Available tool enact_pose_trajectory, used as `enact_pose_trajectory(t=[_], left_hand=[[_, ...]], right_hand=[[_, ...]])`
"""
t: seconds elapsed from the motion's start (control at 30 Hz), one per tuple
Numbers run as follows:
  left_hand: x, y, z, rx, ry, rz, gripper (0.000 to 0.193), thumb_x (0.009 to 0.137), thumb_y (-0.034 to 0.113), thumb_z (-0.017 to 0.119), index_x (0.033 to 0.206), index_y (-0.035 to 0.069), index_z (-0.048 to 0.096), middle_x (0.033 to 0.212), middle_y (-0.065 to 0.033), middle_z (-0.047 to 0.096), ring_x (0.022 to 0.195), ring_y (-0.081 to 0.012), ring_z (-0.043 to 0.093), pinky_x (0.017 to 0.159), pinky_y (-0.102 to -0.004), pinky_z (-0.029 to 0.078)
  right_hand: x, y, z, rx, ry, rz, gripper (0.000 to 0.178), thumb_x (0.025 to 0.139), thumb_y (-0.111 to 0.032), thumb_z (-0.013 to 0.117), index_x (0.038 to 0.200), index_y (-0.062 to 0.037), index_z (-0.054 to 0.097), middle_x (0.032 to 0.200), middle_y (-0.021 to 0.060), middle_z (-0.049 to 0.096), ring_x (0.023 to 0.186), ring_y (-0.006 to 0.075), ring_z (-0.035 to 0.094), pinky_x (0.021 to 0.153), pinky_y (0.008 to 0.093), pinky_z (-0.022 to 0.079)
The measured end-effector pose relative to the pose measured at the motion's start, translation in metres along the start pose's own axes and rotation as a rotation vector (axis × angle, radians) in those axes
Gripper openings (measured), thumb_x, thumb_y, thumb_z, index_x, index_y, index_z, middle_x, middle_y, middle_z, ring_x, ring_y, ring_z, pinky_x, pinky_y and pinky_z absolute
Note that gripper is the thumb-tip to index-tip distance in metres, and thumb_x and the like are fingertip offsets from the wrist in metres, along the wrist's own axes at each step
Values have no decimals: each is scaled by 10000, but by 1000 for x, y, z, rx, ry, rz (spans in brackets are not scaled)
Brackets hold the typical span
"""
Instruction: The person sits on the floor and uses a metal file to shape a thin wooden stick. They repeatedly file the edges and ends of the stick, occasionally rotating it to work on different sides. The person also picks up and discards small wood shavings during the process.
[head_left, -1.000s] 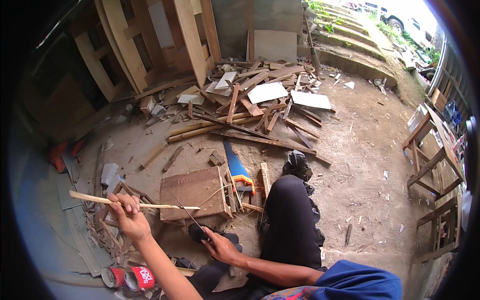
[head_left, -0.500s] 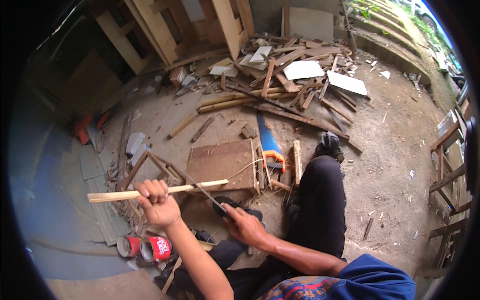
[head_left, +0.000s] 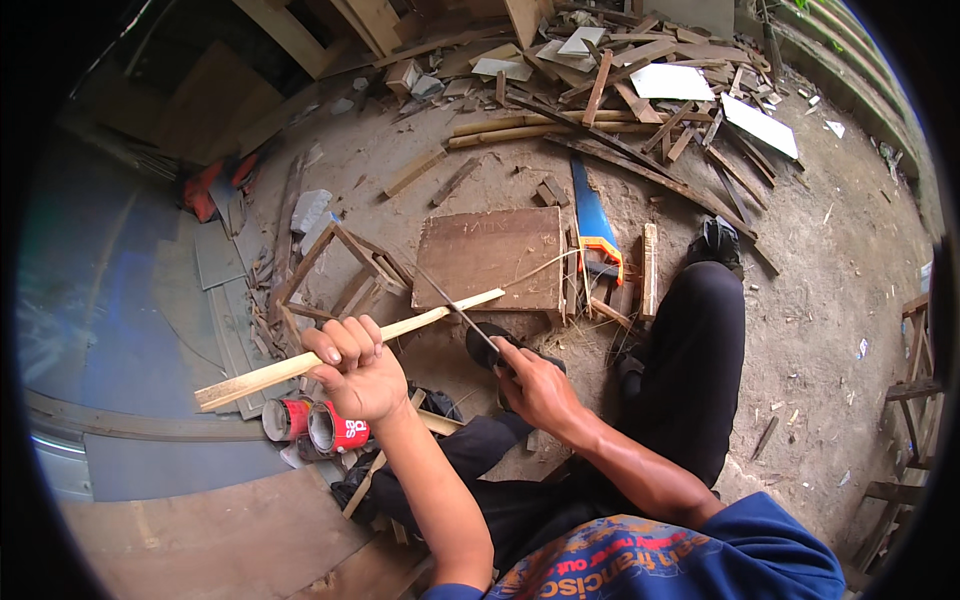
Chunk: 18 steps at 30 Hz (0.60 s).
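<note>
My left hand is wrapped round a long pale strip of wood, gripping it left of its middle. The strip slants up to the right and tapers to a thinner end. In my right hand is a knife with a long thin dark blade; its handle is hidden by my fingers. The blade lies across the strip near the thin end. Just beyond that end stands a low brown wooden block or stool, with a thin curled fibre over its right side.
A handsaw with a blue blade and orange handle lies beyond my right hand. Scrap wood and white boards are heaped farther off. Left are a small wooden frame and red cans. My bent right knee is at the right.
The view has shifted, so the surroundings sit higher and farther right. The strip slopes up more steeply to the right. Both hands keep their holds, with the blade still across the strip.
</note>
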<state>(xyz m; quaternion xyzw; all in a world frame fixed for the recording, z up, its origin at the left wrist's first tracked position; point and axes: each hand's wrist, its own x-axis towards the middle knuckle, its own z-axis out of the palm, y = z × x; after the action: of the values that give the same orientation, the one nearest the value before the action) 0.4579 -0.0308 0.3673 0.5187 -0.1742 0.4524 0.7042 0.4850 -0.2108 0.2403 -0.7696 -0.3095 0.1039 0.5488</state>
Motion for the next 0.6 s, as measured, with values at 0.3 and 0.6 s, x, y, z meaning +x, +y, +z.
enact_pose_trajectory(t=[0.3, 0.6], left_hand=[[5, -3, 7, -3, -24, -4, 358, 985, 413, 593, 860, 124, 422, 671, 46, 270, 578, -90, 239, 564, -271, 234], [10, -9, 7, 9, 10, -11, 361, 985, 416, 588, 858, 125, 415, 676, 43, 261, 578, -94, 225, 561, -272, 229]], right_hand=[[3, 19, 2, -130, -37, 90, 467, 943, -140, 543, 1400, -130, 447, 961, 219, 621, 815, 458, 645, 681, 550, 519], [8, 44, 10, -124, -3, 73, 530, 894, -110, 570, 1408, -136, 444, 993, 214, 618, 851, 455, 639, 739, 534, 520]])
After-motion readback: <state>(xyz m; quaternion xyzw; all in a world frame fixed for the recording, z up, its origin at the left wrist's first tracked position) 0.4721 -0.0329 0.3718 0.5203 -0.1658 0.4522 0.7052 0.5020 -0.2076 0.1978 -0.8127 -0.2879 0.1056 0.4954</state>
